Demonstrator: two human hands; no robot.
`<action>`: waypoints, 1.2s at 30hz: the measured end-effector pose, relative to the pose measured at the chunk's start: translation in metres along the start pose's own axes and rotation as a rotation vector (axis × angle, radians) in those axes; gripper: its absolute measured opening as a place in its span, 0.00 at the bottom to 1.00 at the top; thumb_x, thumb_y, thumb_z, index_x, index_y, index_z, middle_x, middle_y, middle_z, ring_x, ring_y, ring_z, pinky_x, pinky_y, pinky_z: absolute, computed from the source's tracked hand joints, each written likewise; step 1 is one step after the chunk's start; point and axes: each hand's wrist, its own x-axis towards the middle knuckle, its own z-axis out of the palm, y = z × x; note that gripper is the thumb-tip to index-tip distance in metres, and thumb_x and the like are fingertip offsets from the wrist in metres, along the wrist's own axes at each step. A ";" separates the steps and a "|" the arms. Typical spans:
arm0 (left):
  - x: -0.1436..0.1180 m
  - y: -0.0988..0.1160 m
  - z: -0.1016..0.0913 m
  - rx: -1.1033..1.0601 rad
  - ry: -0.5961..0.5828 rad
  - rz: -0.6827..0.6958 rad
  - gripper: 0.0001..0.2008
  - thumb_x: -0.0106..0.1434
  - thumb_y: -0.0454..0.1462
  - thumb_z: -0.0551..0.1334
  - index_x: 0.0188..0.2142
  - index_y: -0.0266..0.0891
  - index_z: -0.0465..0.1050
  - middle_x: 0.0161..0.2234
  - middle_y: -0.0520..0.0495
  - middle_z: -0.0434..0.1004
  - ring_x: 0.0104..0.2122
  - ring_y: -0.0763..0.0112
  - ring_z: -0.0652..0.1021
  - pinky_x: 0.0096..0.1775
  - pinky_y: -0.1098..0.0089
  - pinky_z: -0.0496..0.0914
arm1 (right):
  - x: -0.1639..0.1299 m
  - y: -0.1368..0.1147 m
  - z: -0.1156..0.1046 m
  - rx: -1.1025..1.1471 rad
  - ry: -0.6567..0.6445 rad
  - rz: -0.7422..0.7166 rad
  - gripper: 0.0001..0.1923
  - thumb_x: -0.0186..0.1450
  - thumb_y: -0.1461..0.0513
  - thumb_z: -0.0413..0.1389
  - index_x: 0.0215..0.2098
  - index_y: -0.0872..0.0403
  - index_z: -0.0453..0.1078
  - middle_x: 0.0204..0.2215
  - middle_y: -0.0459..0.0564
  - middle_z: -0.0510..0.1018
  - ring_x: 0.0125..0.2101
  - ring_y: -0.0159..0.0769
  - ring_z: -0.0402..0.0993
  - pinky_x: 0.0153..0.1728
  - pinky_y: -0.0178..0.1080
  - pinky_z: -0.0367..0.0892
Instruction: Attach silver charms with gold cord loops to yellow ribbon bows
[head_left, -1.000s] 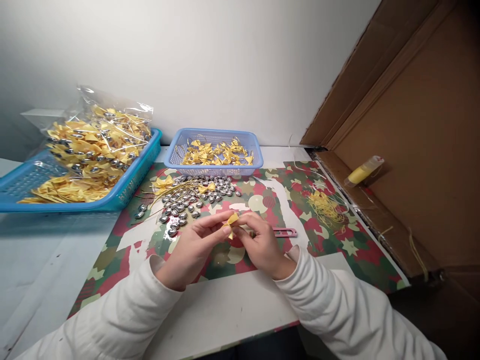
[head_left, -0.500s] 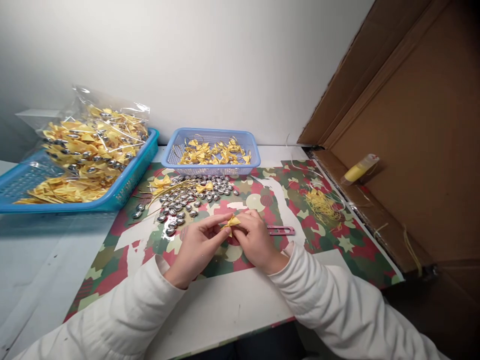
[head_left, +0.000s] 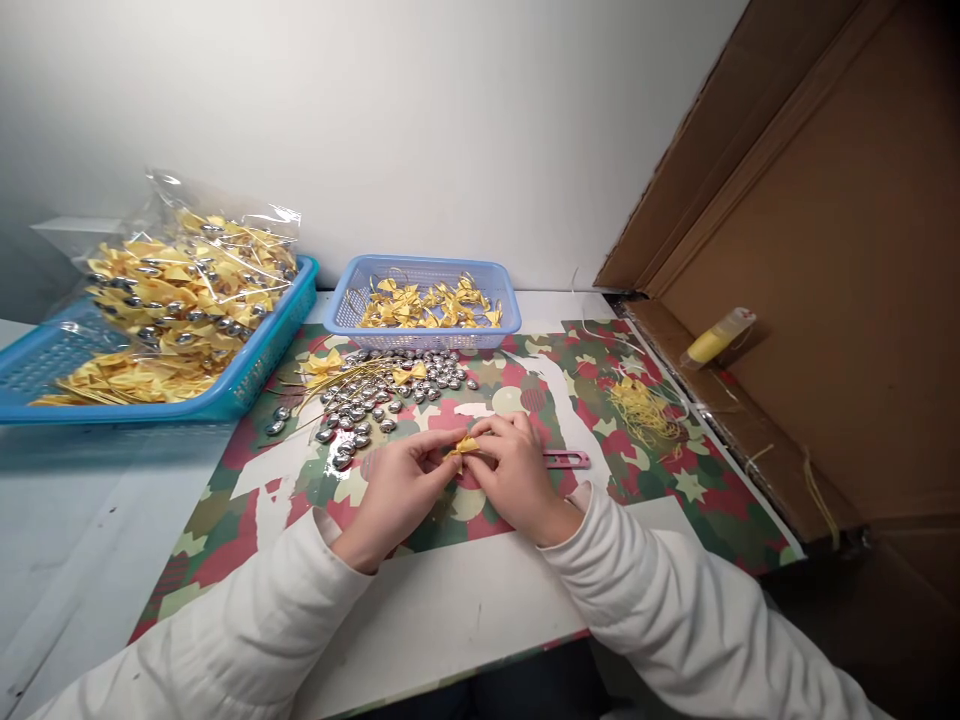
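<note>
Head view: both hands point(head_left: 457, 480) pinch a yellow bow point(head_left: 465, 446) mid-mat, bare white table edge point(head_left: 450, 620) nearest.

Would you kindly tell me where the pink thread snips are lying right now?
The pink thread snips lie on the camouflage mat, just beyond the right hand, left of the yellow thread scraps.

Most of the yellow bow point(head_left: 465, 446) is covered by the fingers point(head_left: 439, 447) of the left hand point(head_left: 394, 495) and the right hand point(head_left: 514, 478), so its shape and any knot cannot be told. The pink tool point(head_left: 568, 460) is half hidden behind the right hand. The big blue basket point(head_left: 255, 375) is cut off by the left edge, and the plastic bag point(head_left: 191, 275) blurs its contents. Both sleeves run out of the bottom edge. The silver beads point(head_left: 375, 400) are too small to count.
</note>
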 end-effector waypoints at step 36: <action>0.001 -0.008 0.004 0.311 -0.093 0.171 0.20 0.58 0.34 0.58 0.48 0.38 0.79 0.45 0.43 0.82 0.35 0.62 0.81 0.36 0.65 0.75 | 0.009 -0.021 -0.063 0.752 0.307 -0.290 0.05 0.69 0.62 0.55 0.34 0.50 0.70 0.28 0.44 0.75 0.32 0.31 0.73 0.37 0.36 0.70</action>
